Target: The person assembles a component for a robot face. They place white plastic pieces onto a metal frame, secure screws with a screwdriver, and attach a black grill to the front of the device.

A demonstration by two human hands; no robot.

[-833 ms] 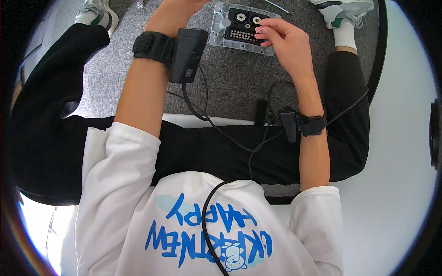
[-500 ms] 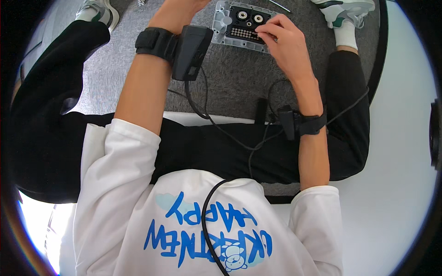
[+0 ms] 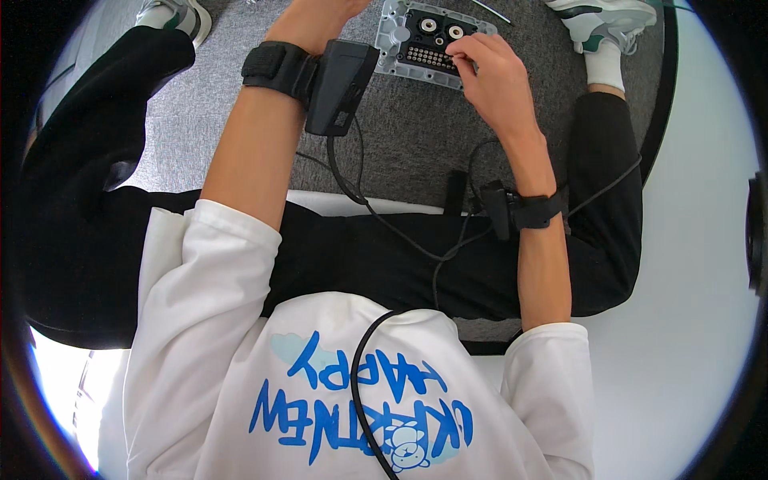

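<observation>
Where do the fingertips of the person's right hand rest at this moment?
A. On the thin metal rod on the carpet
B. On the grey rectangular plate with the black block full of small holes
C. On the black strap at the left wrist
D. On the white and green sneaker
B: the right hand has its fingertips on the grey rectangular plate with the black perforated block, which lies on the grey carpet.

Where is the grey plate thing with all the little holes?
In the head view, the grey plate lies at the top middle on the grey carpet, between the two shoes, with the right hand touching its right edge.

Left hand [image 3: 320, 12] reaching forward, mostly cut off, right hand [image 3: 496, 76] curled, fingertips [image 3: 458, 54] pinched downward
</observation>
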